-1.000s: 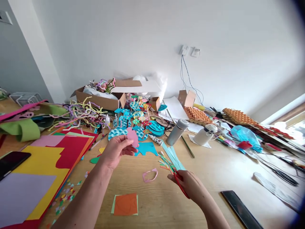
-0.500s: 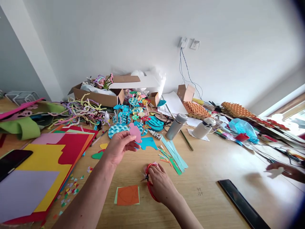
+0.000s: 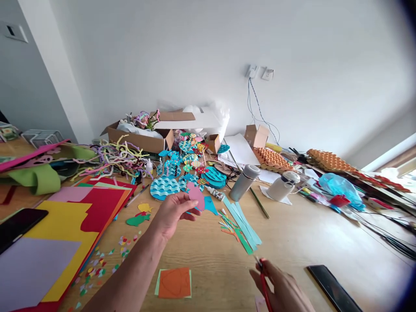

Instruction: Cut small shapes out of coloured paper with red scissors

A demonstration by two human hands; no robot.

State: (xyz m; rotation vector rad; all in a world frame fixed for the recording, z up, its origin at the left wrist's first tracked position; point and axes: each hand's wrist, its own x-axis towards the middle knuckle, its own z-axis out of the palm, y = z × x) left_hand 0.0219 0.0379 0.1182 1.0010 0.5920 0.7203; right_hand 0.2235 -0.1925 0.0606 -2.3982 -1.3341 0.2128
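Observation:
My left hand (image 3: 178,211) pinches a pink paper cutout (image 3: 196,197) with a rounded outline, held up above the middle of the table. At the lower right, my right hand (image 3: 279,284) is closed on red-handled scissors (image 3: 264,286), their tips pointing away from me. A bit of pink paper (image 3: 260,303) shows below that hand; whether the hand touches it I cannot tell. Between my arms lies an orange paper square (image 3: 174,282) with a drawn outline, on light green paper. Green (image 3: 137,219) and yellow (image 3: 144,207) fish-shaped cutouts lie left of my left hand.
Coloured paper sheets (image 3: 65,221) and a phone (image 3: 21,225) lie at left, paper scraps (image 3: 97,262) beside them. Blue paper strips (image 3: 242,223), a grey thermos (image 3: 244,182) and a white jug (image 3: 283,187) stand or lie further back. A black flat object (image 3: 333,288) lies right.
My right hand has moved right and toward me with the scissors. The pink cutout stays in my left hand. Another person's hand at the far right has left the view.

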